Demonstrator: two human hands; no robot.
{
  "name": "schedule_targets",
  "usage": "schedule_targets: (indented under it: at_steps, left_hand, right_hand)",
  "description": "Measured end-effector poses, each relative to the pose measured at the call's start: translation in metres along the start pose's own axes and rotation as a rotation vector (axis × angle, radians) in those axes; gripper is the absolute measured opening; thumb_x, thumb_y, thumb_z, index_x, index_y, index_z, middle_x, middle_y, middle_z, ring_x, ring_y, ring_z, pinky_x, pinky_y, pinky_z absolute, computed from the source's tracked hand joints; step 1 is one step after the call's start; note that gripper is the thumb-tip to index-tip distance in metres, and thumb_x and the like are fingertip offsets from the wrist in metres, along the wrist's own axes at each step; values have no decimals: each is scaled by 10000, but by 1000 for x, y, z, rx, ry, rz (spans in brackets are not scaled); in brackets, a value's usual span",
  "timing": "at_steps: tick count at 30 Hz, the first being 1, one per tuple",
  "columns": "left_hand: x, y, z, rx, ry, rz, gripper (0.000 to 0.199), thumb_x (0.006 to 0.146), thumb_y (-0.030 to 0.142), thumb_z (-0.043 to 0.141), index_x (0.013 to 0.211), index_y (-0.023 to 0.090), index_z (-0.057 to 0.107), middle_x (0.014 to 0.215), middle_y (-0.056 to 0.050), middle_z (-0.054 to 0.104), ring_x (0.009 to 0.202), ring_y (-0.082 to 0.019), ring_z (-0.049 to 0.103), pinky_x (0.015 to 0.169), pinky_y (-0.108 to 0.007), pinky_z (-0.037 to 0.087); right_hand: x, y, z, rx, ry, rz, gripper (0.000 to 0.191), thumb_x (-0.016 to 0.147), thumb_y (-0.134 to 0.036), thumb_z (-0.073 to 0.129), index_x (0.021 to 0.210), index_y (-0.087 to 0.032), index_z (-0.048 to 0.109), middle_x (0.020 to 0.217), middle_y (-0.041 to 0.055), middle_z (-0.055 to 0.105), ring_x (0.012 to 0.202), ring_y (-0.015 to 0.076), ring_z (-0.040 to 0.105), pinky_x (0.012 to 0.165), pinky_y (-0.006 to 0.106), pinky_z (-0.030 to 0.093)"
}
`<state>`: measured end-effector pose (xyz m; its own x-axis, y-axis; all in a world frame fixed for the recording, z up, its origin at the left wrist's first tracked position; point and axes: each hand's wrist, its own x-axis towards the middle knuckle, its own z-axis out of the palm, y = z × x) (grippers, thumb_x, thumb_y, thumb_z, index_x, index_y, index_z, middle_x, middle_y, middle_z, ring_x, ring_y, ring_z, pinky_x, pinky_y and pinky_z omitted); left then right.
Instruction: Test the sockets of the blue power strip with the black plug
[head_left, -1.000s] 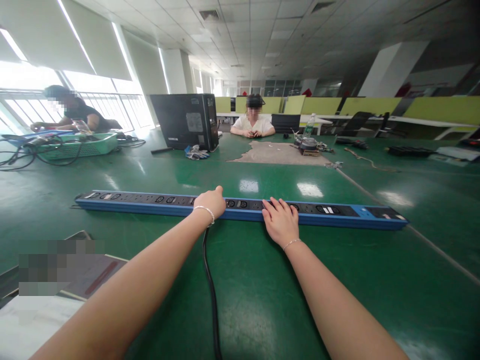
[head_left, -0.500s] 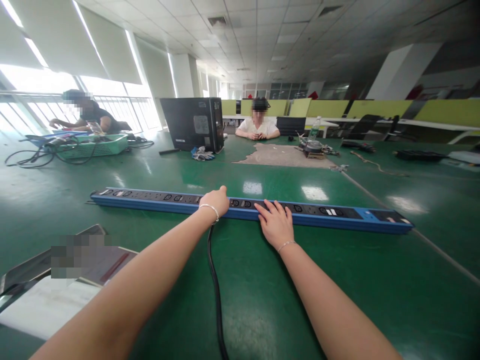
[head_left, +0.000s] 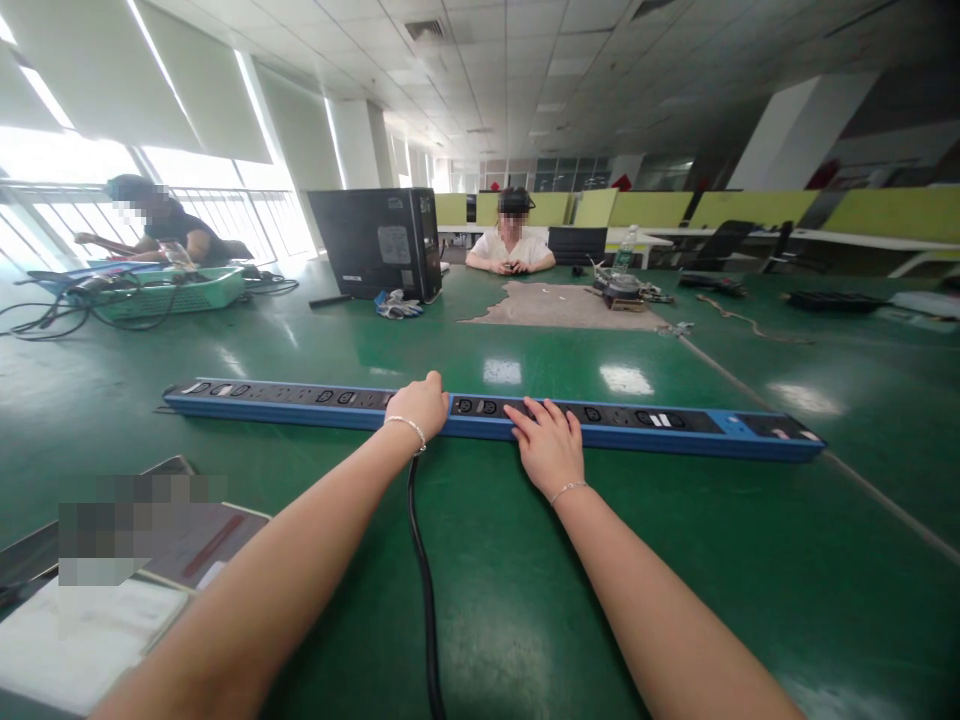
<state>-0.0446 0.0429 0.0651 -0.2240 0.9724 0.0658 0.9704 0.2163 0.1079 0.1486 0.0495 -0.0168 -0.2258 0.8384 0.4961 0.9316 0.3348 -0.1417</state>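
Daylight glares through the left windows (head_left: 67, 158); reflections (head_left: 626, 379) spot the green tabletop (head_left: 675, 540); edges look stretched.

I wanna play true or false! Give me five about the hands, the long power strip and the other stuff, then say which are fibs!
1. The right hand touches the blue power strip. True.
2. The black cable passes below the left hand. True.
3. The left hand is spread flat. False: its fingers are curled in.
4. The work gloves lie in the green basket. False: they lie by the computer case.
5. The bottle stands upright. True.
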Motion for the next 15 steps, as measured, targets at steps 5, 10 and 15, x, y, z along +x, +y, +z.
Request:
schedule_targets:
  at_steps: [5,10,15]
  left_hand:
    - [-4,5,-58,-74,277,1,369,875,400,305,1120,181,473,984,-116,640,955,-261,592,822,-396,441]
    - [18,-36,-96,57,264,29,328,808,395,418,1012,184,564,964,-96,651,948,-270,593,811,-370,447]
    - [35,-107,-60,133,55,-66,310,773,416,435,919,209,614,911,-91,679,894,-255,621,773,-323,463]
  right_hand:
    - [0,0,1,4,0,-5,343,887,-327,414,1190,-436,532,1320,-43,483,1231,205,354,1019,438,187]
    - [1,0,0,5,-3,3,338,881,-324,425,1179,-426,546,1307,-33,497,1226,211,358,1011,440,197]
    - [1,1,1,13,0,-8,340,882,-322,422,1181,-430,543,1307,-33,498,1227,211,359,1009,443,198]
